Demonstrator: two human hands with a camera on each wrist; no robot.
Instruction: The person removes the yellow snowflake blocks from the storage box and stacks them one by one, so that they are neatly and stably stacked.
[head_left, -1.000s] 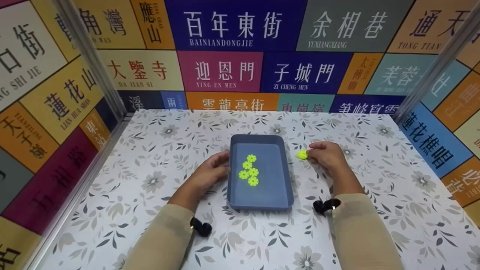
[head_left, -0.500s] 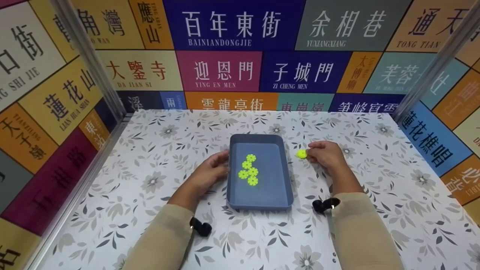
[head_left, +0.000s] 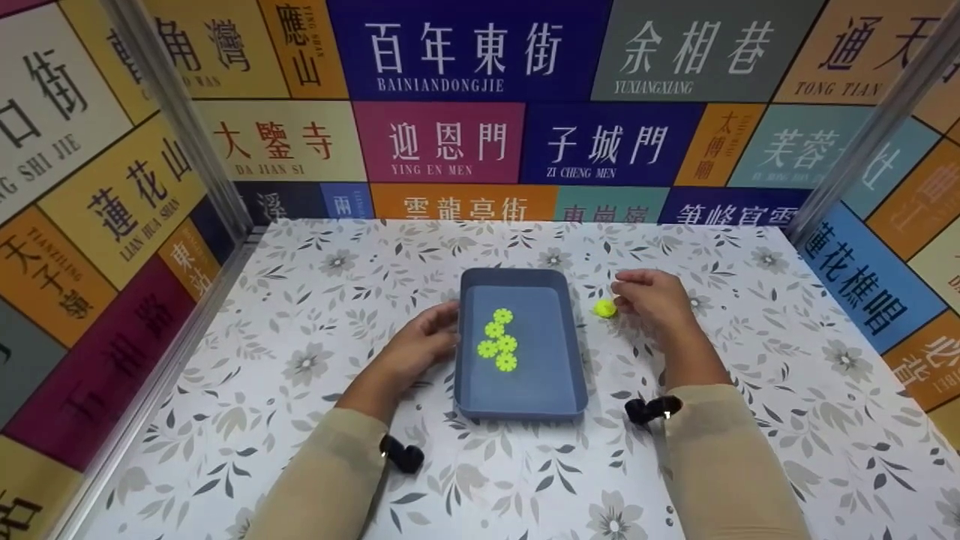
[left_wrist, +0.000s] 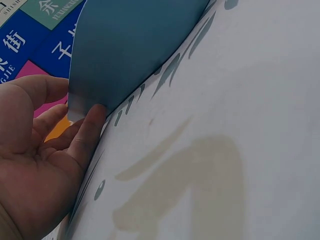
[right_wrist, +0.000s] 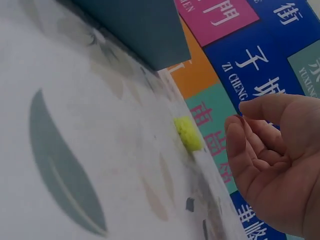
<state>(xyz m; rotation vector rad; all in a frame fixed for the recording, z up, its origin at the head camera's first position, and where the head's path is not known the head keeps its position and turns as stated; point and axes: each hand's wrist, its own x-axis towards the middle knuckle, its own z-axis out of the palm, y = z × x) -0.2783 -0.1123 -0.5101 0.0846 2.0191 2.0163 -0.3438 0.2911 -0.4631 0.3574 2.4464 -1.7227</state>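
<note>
A blue-grey rectangular tray (head_left: 520, 415) stands mid-table, with several yellow-green notched plastic discs (head_left: 506, 362) lying loosely on the left of its floor. My left hand (head_left: 412, 349) is at the tray's left side; in the left wrist view its fingertips touch the outer wall (left_wrist: 125, 50), not curled round it. Right of the tray, more yellow-green plastic (head_left: 604, 308) of the same sort sits on the tabletop, in a small clump whose number I cannot tell. Just above and right of that clump is my right hand (head_left: 656, 304), fingers loosely bent, apart from it in the right wrist view (right_wrist: 187, 134).
A white cloth with grey leaves and flowers (head_left: 315, 442) covers the table. Colourful printed panels (head_left: 442, 142) wall in the back and both sides. A small black camera (head_left: 405, 455) is worn on the left wrist, and another (head_left: 646, 411) on the right.
My right hand has let go of the yellow-green clump and risen slightly away from it; the clump stays on the table. The left hand and tray have not visibly moved.
</note>
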